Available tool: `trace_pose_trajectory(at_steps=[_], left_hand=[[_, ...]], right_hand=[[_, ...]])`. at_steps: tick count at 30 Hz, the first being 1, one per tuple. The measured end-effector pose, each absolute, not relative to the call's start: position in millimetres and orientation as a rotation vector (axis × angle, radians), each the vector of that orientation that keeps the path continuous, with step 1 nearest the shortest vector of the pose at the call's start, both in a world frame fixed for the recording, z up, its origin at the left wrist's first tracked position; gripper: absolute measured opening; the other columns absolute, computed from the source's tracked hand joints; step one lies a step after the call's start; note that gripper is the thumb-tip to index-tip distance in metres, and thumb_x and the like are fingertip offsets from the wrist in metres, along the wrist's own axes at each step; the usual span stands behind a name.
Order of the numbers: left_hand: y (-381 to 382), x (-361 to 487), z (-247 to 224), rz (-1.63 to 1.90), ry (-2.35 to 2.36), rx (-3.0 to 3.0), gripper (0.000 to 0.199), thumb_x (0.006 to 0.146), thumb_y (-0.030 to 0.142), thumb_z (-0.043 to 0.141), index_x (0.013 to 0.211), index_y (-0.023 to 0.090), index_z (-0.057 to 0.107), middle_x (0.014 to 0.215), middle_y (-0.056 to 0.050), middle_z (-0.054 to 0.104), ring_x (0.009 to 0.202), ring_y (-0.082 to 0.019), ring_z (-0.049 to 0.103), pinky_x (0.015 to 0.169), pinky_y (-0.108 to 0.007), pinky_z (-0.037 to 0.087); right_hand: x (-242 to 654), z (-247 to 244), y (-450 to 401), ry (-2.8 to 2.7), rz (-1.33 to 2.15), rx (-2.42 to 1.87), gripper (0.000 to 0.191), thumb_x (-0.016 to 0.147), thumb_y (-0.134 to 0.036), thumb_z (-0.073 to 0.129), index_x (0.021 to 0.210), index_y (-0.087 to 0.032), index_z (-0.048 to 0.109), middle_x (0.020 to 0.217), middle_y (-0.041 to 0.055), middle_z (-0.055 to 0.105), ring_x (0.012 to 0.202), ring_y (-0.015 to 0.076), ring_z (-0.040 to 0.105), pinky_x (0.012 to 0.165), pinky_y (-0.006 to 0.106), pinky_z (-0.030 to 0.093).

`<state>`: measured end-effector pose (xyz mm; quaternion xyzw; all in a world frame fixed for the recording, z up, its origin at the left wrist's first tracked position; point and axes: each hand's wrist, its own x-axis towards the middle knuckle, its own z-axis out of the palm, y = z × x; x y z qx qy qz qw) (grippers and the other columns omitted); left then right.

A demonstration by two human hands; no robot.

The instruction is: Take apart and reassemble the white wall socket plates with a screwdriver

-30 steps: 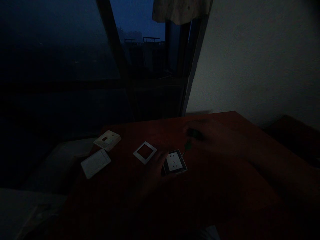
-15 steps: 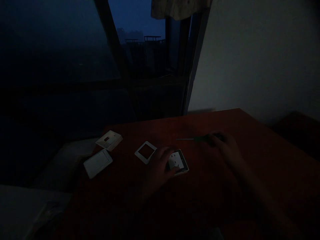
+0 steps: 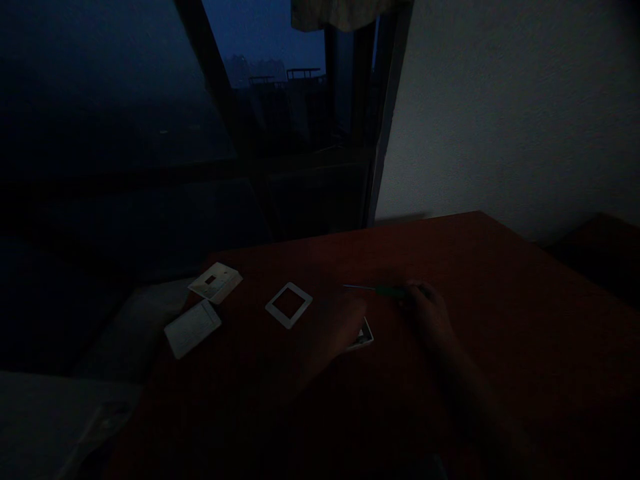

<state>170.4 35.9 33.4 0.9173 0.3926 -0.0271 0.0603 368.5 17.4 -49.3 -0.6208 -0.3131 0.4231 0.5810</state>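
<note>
White socket (image 3: 368, 335) lies partly beneath the left hand (image 3: 344, 327), grip unclear; the right hand (image 3: 426, 308) clasps a screwdriver (image 3: 389, 291).

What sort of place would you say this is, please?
Probably a dim room indoors, perhaps in a home: a reddish-brown table stands near a large window and a plain, pale wall.

Two bare hands (image 3: 427, 312), shadowy bare forearms (image 3: 473, 390)
</note>
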Motion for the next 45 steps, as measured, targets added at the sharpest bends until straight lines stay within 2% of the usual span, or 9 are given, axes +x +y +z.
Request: trace_pose_trajectory(at_steps=[7,13,17,22,29,35,41,45], left_hand=[[48,174,28,-0.14,1.104,2.82,0.016,0.081,0.015,0.054,0.075,0.015,0.068,0.082,-0.011,0.07,0.078,-0.024,0.067,0.071,-0.033,0.053],[52,172,28,-0.128,1.055,2.796,0.014,0.079,0.022,0.056,0.073,0.017,0.067,0.078,-0.008,0.07,0.068,-0.02,0.066,0.06,-0.027,0.05],[52,171,29,-0.106,1.033,2.781,0.012,0.079,0.021,0.056,0.084,0.017,0.067,0.083,-0.008,0.071,0.071,-0.021,0.067,0.06,-0.027,0.05],[49,175,33,-0.074,1.056,2.781,0.022,0.078,0.011,0.052,0.095,0.017,0.064,0.093,-0.009,0.071,0.08,-0.022,0.068,0.065,-0.029,0.052],[42,179,38,-0.137,1.084,2.782,0.013,0.079,0.011,0.053,0.076,0.015,0.065,0.078,-0.01,0.07,0.07,-0.024,0.068,0.058,-0.03,0.051],[44,176,33,-0.135,1.026,2.824,0.016,0.08,0.005,0.054,0.075,0.016,0.066,0.081,-0.01,0.07,0.074,-0.023,0.069,0.062,-0.029,0.052],[46,179,26,-0.105,1.059,2.873,0.015,0.086,0.01,0.054,0.08,0.015,0.067,0.088,-0.012,0.07,0.083,-0.025,0.069,0.071,-0.033,0.054],[45,177,27,-0.089,1.016,2.9,0.016,0.086,0.009,0.052,0.083,0.015,0.067,0.092,-0.012,0.07,0.083,-0.025,0.068,0.07,-0.034,0.054]], right_hand=[[368,-54,19,-0.738,0.979,-1.442,0.028,0.07,-0.046,0.068,0.084,-0.022,0.065,0.078,-0.0006,0.062,0.065,0.015,0.058,0.057,0.025,0.049],[368,-54,19,-0.752,0.993,-1.452,0.031,0.07,-0.048,0.067,0.087,-0.021,0.064,0.071,-0.0006,0.06,0.059,0.0157,0.057,0.051,0.025,0.046],[368,-53,19,-0.768,0.991,-1.46,0.029,0.072,-0.047,0.066,0.086,-0.022,0.064,0.073,-0.0006,0.061,0.062,0.0156,0.058,0.053,0.025,0.047],[367,-52,19,-0.771,0.988,-1.462,0.03,0.071,-0.048,0.067,0.085,-0.022,0.064,0.074,-0.0008,0.063,0.062,0.0157,0.059,0.054,0.026,0.047],[367,-50,19,-0.789,0.987,-1.468,0.028,0.072,-0.047,0.066,0.085,-0.022,0.065,0.073,-0.0016,0.062,0.06,0.0148,0.058,0.053,0.025,0.046],[367,-49,18,-0.792,0.986,-1.487,0.028,0.071,-0.046,0.067,0.083,-0.021,0.065,0.071,-0.0012,0.062,0.06,0.0148,0.058,0.051,0.024,0.044],[369,-56,20,-0.791,0.988,-1.487,0.034,0.071,-0.051,0.066,0.088,-0.021,0.064,0.069,-0.0012,0.062,0.057,0.0149,0.057,0.05,0.024,0.043],[368,-56,19,-0.793,0.982,-1.487,0.035,0.071,-0.052,0.066,0.089,-0.021,0.064,0.072,-0.001,0.062,0.058,0.0153,0.058,0.051,0.025,0.044]])
